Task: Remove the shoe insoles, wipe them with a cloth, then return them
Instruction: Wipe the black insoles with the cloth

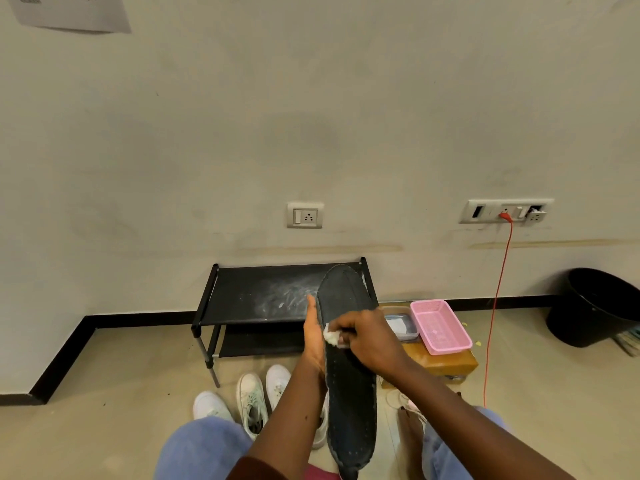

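A long black perforated insole [349, 393] stands nearly upright in front of me. My left hand [313, 336] holds it along its left edge, thumb pointing up, the fingers hidden behind the insole. My right hand [367, 336] pinches a small white cloth [331, 336] and presses it on the insole's middle. White sneakers [252, 398] stand on the floor below, between my knees; one of them is partly hidden by my left arm.
A low black shoe rack [263, 299] with white dust marks stands against the wall. To its right sit a pink basket [440, 325] and a clear tub [400, 325] on a cardboard box [446, 363]. An orange cable [495, 306] hangs from a wall socket. A black bin [595, 306] stands far right.
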